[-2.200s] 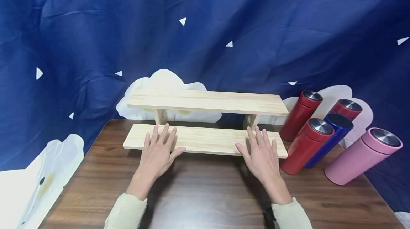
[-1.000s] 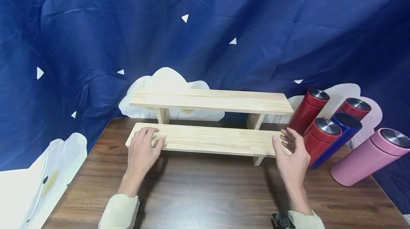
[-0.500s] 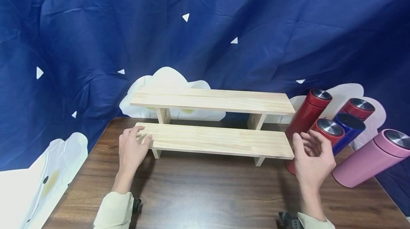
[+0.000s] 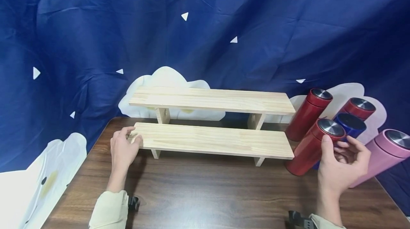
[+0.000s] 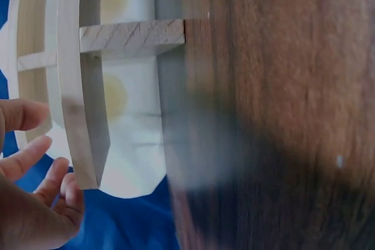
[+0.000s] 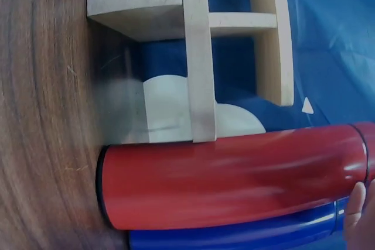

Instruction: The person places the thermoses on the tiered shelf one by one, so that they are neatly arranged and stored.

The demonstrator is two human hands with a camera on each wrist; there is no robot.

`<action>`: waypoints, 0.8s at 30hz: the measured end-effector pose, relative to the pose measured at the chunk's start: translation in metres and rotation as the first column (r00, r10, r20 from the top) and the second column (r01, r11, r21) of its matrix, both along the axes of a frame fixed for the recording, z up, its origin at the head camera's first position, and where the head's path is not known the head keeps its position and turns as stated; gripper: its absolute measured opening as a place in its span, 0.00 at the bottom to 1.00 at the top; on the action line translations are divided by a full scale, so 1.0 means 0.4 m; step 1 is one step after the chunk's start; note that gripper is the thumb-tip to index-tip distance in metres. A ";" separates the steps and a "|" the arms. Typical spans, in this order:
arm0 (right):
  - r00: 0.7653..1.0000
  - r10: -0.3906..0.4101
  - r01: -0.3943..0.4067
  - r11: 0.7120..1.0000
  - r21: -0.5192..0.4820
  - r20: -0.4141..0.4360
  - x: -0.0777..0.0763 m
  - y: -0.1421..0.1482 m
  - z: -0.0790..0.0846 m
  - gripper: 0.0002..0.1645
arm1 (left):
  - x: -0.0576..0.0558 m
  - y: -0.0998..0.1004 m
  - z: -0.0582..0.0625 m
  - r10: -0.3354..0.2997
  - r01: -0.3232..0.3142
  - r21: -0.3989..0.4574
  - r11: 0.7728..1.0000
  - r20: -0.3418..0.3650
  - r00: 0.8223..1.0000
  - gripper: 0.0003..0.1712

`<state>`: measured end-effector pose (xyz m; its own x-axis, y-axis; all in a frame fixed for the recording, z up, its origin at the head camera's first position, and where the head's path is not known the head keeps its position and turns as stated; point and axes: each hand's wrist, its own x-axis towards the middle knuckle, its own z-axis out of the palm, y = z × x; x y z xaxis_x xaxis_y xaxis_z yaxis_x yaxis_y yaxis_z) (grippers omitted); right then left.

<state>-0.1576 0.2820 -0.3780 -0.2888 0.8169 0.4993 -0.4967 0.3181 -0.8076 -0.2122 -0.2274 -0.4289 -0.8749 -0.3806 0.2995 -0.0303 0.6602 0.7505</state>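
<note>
A two-tier wooden shelf (image 4: 208, 138) stands on the table in the head view. My left hand (image 4: 123, 149) is at the left end of its lower board, fingers spread and loosely bent; in the left wrist view the fingers (image 5: 26, 159) lie around the board's end without gripping it. My right hand (image 4: 344, 166) is at the bottles on the right, thumb and fingers apart. Its thumb overlaps the upper part of the front red thermos (image 4: 307, 150), and I cannot tell whether it touches. The hand partly hides a blue thermos (image 4: 350, 122) and a pink thermos (image 4: 381, 156).
A tall red thermos (image 4: 304, 118) stands behind, at the shelf's right end. Another red thermos (image 4: 358, 108) is behind the blue one. The brown wooden table (image 4: 208, 190) extends in front of the shelf. A dark blue patterned cloth (image 4: 205, 26) hangs behind.
Both hands, earlier flat on the lower board, have lifted and moved apart. The left slid to the board's left end; the right travelled right, past the board to the bottles. Shelf and bottles stay put.
</note>
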 end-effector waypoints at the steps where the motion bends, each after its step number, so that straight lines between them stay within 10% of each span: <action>1: 1.000 -0.018 0.018 1.000 0.006 0.025 0.000 0.005 -0.003 0.27 | 0.001 -0.004 -0.001 0.002 -0.002 0.008 1.000 -0.004 1.000 0.22; 10: 0.986 0.013 -0.018 1.000 0.025 0.168 -0.003 0.022 -0.025 0.34 | 0.004 -0.040 -0.021 0.074 -0.082 0.116 0.990 0.077 0.994 0.30; 17: 0.973 0.056 -0.052 0.998 -0.024 0.222 -0.016 0.039 -0.059 0.37 | -0.001 -0.064 -0.033 0.046 -0.109 0.360 0.927 0.180 0.983 0.32; 24: 0.970 0.096 -0.086 0.995 -0.054 0.223 -0.028 0.041 -0.075 0.39 | -0.005 -0.067 -0.034 0.028 -0.103 0.422 0.901 0.180 0.983 0.28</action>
<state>-0.1688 0.2984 -0.4081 -0.4641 0.8014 0.3774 -0.3257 0.2418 -0.9140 -0.2143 -0.2543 -0.4424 -0.8662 -0.4970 -0.0520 -0.2108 0.2690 0.9398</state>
